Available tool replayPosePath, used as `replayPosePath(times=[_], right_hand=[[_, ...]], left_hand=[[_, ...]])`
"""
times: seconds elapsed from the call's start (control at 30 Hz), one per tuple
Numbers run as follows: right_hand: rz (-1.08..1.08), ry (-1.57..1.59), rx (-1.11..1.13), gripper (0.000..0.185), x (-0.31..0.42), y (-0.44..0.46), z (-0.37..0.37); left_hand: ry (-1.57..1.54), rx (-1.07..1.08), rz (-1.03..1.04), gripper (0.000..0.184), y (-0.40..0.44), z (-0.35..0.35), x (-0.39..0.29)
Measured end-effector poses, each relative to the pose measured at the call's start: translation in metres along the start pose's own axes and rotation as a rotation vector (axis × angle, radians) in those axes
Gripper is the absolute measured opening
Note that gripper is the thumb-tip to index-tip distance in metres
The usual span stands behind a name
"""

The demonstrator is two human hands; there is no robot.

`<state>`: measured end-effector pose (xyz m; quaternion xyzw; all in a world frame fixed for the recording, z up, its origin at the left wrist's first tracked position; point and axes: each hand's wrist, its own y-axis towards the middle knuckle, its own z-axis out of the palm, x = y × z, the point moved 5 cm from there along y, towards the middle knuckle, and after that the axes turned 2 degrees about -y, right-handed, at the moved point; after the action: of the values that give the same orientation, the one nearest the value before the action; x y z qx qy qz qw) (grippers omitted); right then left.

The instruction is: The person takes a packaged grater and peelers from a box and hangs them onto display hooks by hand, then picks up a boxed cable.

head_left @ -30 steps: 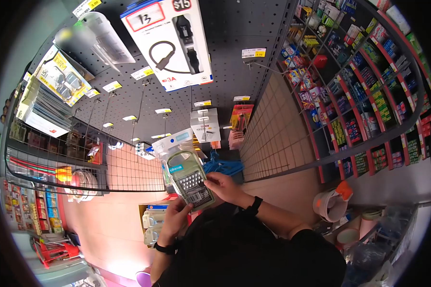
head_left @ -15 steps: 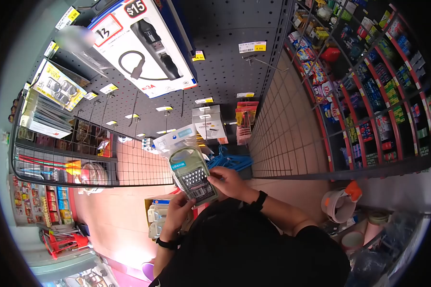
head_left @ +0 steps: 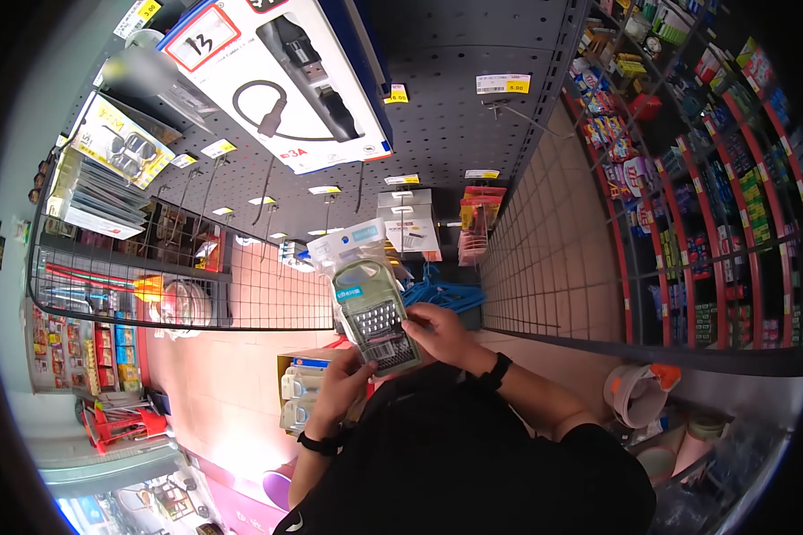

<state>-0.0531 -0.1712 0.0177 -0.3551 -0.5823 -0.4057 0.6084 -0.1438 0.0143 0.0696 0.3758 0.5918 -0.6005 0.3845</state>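
The left hand (head_left: pixel 341 389) grips the lower left corner of a bagged green grater (head_left: pixel 375 321), thumb on top; its fingers underneath are partly hidden. The right hand (head_left: pixel 443 334) closes on the grater's right edge. The grater sits between both hands, before the dark-clothed torso, its face turned up and slightly tilted. Sound handling, in this assessor's judgement, means pinching the rigid rim rather than loose bag film, keeping thumbs off the printed label, and tilting gently against glare. Just beyond the grater's right side are blue hangers (head_left: pixel 442 294); above it, a boxed cable set (head_left: pixel 277 98); to its lower left, a carton (head_left: pixel 303 388).
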Motion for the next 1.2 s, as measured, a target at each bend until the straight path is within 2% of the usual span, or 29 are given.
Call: replayPosePath(times=[0.33, 0.4, 0.43, 0.53, 0.63, 0.87, 0.93, 1.2], right_hand=[[0.023, -0.031, 0.004, 0.022, 0.000, 0.002, -0.006], [0.068, -0.104, 0.081, 0.020, 0.001, 0.003, -0.005], [0.066, -0.102, 0.079, 0.020, -0.001, 0.004, -0.004], [0.012, -0.062, -0.011, 0.022, 0.001, 0.004, -0.007], [0.075, -0.100, 0.074, 0.020, 0.002, 0.004, -0.007], [0.080, -0.084, 0.058, 0.020, 0.004, 0.003, -0.010], [0.076, -0.078, 0.060, 0.020, 0.004, 0.003, -0.010], [0.040, -0.035, 0.040, 0.019, 0.005, 0.004, -0.011]], left_hand=[[-0.014, -0.029, -0.028, 0.026, -0.001, 0.004, -0.003], [-0.006, -0.022, -0.061, 0.031, -0.001, 0.002, -0.001], [-0.002, -0.014, -0.094, 0.036, -0.001, 0.002, 0.001], [0.038, -0.012, -0.117, 0.036, 0.000, 0.001, 0.001], [0.042, -0.014, -0.118, 0.037, 0.000, 0.003, -0.001], [0.013, -0.001, -0.100, 0.036, 0.004, 0.007, 0.001], [-0.040, -0.038, -0.039, 0.025, 0.004, 0.010, -0.005], [-0.031, -0.033, -0.027, 0.024, 0.005, 0.012, -0.011]])
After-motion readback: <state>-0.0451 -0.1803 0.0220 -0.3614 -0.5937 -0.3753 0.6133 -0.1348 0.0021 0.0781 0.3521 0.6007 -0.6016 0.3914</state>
